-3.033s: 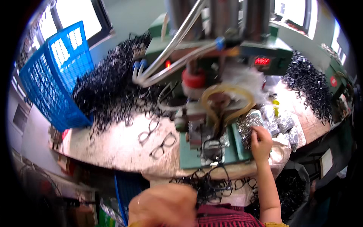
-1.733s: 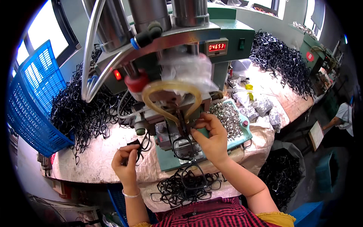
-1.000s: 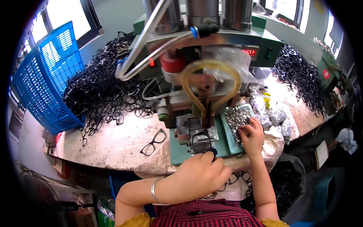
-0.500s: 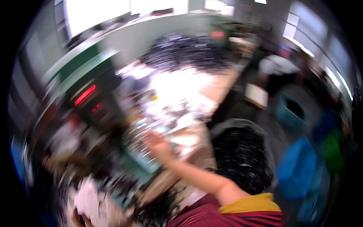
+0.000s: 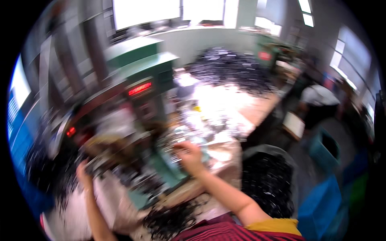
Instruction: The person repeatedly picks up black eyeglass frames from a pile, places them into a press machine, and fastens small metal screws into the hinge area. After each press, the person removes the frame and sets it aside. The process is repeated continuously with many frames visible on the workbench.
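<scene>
Eyeglass frames (image 5: 229, 70) lie around our green machine (image 5: 150, 68), the largest thing before us: a broad dark heap on the far side, what looks like a bag (image 5: 270, 149) of more at the right, and a small pile (image 5: 171, 221) near our body. We judge them light, springy and smooth, with thin parts that could snap, so the bridge or thicker rim seems the safest hold. Next comes the teal tray (image 5: 171, 168), just right of the machine. Our left hand (image 5: 84, 176) is at the machine's near left; blur hides whether its fingers are apart or closed on something. Our right hand (image 5: 189, 158) is at the tray, fingers bent, and we cannot tell whether they pinch anything. Smallest are the tray's shiny metal bits (image 5: 169, 141): probably hard, nearly weightless and slippery, best nipped between thumb and fingertip.
</scene>
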{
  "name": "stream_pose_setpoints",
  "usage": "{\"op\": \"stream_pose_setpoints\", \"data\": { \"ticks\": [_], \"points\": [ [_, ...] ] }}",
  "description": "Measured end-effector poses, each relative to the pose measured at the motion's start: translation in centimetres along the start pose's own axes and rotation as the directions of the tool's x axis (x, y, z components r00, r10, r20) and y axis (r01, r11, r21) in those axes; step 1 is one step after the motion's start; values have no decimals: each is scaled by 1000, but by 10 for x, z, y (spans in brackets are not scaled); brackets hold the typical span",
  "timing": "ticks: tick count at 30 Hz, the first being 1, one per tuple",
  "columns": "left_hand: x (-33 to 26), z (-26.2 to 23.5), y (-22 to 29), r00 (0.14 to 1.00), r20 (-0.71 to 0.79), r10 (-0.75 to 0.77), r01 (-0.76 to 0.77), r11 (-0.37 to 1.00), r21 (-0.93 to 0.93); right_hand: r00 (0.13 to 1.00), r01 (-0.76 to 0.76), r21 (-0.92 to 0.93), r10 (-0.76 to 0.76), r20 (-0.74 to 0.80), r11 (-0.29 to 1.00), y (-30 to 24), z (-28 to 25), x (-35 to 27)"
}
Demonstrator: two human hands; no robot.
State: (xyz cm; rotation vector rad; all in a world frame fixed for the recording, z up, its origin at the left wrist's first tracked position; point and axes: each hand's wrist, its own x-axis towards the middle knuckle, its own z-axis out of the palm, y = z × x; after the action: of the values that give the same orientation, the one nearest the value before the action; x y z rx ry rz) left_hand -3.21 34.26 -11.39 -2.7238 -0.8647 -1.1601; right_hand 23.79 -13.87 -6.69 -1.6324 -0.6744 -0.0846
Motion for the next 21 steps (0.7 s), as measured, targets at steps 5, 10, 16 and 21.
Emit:
{"op": "stream_pose_setpoints", "data": {
  "ticks": [5, 10, 16, 21],
  "points": [
    [-40, 33, 37, 998, 52, 31, -32, 999, 25, 992, -123, 107, 122, 20, 987, -24, -20, -25],
    [-64, -53, 83, 952, 301, 51, -66, 997, 42, 964, 110, 148, -141, 224, 983, -87, 6, -1],
    [-102, -106, 147, 927, -87, -365, 278, 824, -493, 984, -25, 298, -28, 174, 954, -85, 41, -21],
    [-79, -147, 239, 869, -81, -488, 69, 284, -956, 967, -175, 439, 69, 246, 882, -93, 47, -19]
  ]
}}
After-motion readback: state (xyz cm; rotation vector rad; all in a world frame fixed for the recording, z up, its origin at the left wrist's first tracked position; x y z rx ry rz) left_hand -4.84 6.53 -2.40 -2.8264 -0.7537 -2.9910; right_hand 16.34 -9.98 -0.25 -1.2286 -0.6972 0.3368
